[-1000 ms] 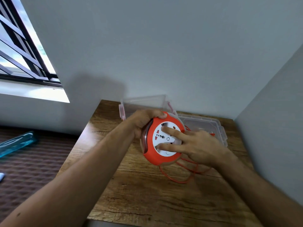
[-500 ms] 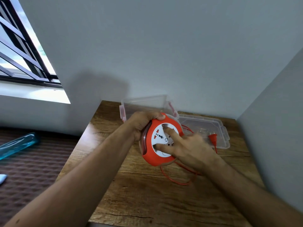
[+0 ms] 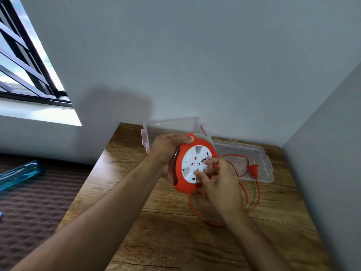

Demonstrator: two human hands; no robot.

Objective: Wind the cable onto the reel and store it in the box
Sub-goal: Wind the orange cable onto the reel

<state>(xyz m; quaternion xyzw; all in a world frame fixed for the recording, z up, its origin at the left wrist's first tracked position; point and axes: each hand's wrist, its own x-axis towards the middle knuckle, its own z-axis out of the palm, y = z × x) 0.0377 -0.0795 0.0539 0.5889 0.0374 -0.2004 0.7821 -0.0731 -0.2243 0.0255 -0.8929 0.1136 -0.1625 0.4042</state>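
Note:
An orange cable reel [image 3: 185, 184] with a white socket face [image 3: 192, 160] is held upright above the wooden table [image 3: 175, 231]. My left hand [image 3: 168, 147] grips its upper left rim. My right hand [image 3: 218, 180] has fingertips pressed on the white face's right side. Loose orange cable [image 3: 197, 212] loops on the table below and to the right, ending in an orange plug [image 3: 254, 169] lying on the clear lid [image 3: 259, 153]. The clear plastic box [image 3: 170, 124] stands open behind the reel.
The table sits in a corner, with a grey wall behind and another close on the right. Left of the table is a brown patterned surface with a blue bottle [image 3: 17, 175]. A barred window [image 3: 23, 61] is at upper left.
The white face has turned under my right fingers. The loose loop on the table has shifted and the plug now lies further right on the lid. My left hand keeps its grip.

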